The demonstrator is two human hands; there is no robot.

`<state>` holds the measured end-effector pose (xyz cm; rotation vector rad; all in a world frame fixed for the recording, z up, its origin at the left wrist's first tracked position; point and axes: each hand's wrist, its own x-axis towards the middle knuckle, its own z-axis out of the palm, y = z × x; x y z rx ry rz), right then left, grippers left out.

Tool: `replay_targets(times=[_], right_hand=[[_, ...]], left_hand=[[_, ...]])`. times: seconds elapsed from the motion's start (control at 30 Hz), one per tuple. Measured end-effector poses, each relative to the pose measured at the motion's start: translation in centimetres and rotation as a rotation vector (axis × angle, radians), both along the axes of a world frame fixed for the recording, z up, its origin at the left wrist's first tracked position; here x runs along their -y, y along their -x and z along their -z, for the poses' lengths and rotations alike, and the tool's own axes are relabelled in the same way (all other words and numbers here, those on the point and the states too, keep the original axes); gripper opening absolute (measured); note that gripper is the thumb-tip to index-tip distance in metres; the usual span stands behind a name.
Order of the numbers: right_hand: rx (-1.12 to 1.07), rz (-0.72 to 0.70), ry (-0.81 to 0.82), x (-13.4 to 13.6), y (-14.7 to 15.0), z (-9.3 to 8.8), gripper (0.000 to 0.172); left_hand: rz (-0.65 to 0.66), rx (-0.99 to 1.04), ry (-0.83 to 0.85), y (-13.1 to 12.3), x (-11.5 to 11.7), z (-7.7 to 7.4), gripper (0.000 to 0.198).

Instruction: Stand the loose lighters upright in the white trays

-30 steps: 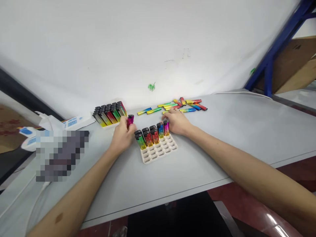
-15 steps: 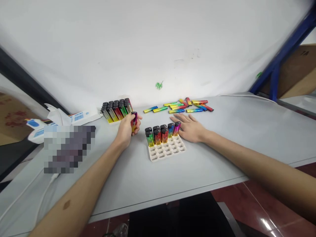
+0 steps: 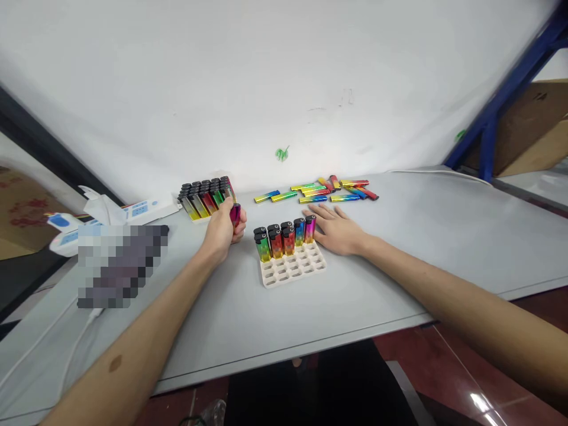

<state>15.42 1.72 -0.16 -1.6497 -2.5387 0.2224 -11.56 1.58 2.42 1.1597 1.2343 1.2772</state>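
My left hand (image 3: pixel 222 229) is closed around a purple-red lighter (image 3: pixel 235 215) with a dark top, just left of a white tray (image 3: pixel 293 270). Fingers hide the lower part of that lighter. In the tray's far rows stand several shiny lighters with black tops, among them a green-yellow one (image 3: pixel 263 248), a red one (image 3: pixel 288 241) and a purple one (image 3: pixel 310 229). The near slots of the tray hold nothing. On the table at the tray's right lies my right hand (image 3: pixel 341 232), palm down, fingers spread, with its thumb close to the purple lighter.
Behind my left hand, a second group of lighters (image 3: pixel 206 198) stands upright. Several loose metallic rainbow pieces (image 3: pixel 313 200) lie near the wall. On the left are a power strip (image 3: pixel 148 208), a blurred dark object (image 3: pixel 122 266) and white cables (image 3: pixel 73 349).
The whole view has shifted slightly. My left thumb has moved back from the top of the lighter, which stays in that hand. My right hand keeps its place on the table.
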Motion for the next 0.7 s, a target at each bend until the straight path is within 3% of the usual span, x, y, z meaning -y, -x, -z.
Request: replay_targets(times=[0.47, 0.7], right_hand=[[-0.035, -0.004, -0.008, 0.07, -0.04, -0.05, 0.068], [-0.029, 0.001, -0.001, 0.13, 0.02, -0.16, 0.068]], left_hand=[[-0.019, 0.048, 0.004, -0.13, 0.07, -0.13, 0.031], [-0.016, 0.066, 0.01, -0.04, 0.15, -0.06, 0.046]])
